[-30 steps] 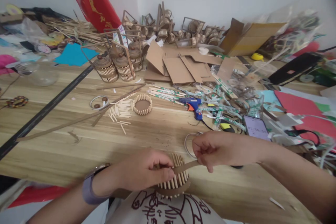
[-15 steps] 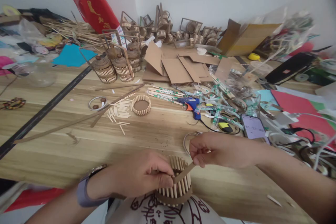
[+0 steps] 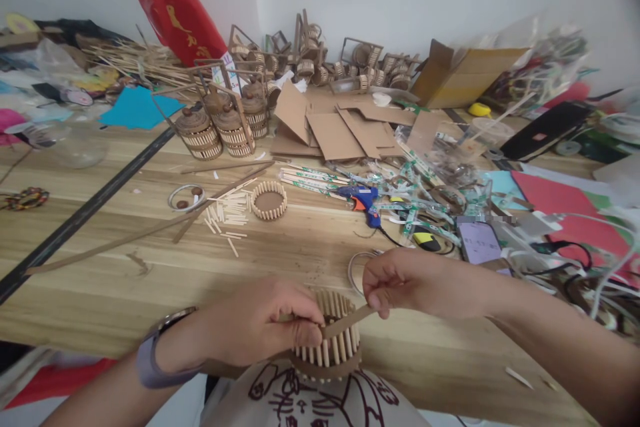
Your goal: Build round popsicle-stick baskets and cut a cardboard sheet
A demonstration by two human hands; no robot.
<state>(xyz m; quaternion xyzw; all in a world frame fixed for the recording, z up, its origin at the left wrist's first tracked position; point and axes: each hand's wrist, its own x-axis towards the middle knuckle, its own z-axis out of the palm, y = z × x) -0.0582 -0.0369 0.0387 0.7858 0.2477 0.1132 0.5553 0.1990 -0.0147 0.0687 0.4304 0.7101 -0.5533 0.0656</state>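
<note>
Pinching a brown strip [image 3: 350, 321] at the stick-walled basket [image 3: 327, 368] with the left hand [image 3: 265, 323]; gripping it farther along with the right hand [image 3: 405, 283], a little apart. With the basket at the worktop's [image 3: 200, 273] near edge, just before the printed shirt [image 3: 245, 407].

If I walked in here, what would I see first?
Probably the front, where the left hand pinches a brown strip at the rim of a round stick basket and the right hand holds the strip farther along. Next, the red bag at the back left and the blue glue gun near the middle.
</note>
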